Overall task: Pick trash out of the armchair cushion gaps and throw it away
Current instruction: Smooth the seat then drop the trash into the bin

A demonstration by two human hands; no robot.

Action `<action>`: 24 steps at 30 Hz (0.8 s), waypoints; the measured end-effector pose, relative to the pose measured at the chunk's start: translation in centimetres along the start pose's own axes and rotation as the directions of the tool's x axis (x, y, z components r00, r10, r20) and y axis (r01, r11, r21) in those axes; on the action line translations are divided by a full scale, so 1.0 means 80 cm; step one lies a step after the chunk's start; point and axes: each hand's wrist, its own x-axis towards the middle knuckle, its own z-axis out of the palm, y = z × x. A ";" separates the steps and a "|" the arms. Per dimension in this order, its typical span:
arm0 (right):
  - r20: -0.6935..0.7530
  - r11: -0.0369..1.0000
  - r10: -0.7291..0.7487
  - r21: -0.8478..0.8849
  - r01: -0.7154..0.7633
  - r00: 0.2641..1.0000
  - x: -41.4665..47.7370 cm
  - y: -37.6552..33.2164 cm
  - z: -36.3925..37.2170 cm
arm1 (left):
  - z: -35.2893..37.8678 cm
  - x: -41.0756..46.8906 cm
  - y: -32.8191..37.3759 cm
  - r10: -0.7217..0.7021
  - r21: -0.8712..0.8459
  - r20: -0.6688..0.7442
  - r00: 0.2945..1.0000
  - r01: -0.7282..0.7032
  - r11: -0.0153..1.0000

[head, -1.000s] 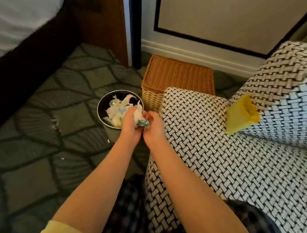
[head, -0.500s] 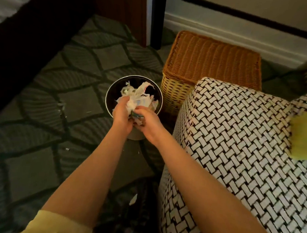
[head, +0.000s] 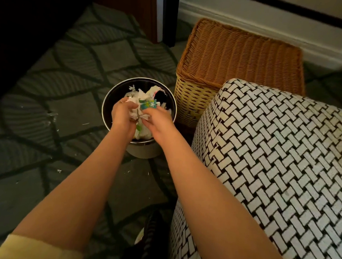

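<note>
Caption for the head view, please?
Left hand and right hand hold crumpled white paper trash over round black bin.

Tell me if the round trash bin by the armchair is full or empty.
Nearly full: crumpled paper fills the trash bin close to its rim, and the left hand and right hand grip more of it.

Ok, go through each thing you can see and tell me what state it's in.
left hand: grips trash wad
right hand: grips the same wad
trash wad: crumpled, held over the bin
bin: upright, open, holding paper scraps
wicker basket: lid shut
carpet: littered with small scraps
</note>
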 end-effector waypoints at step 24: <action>0.178 0.975 -0.098 0.213 0.059 0.979 -0.135 -0.033 -0.060 | 0.054 -0.137 0.052 0.011 0.507 0.249 0.968 -0.140 0.850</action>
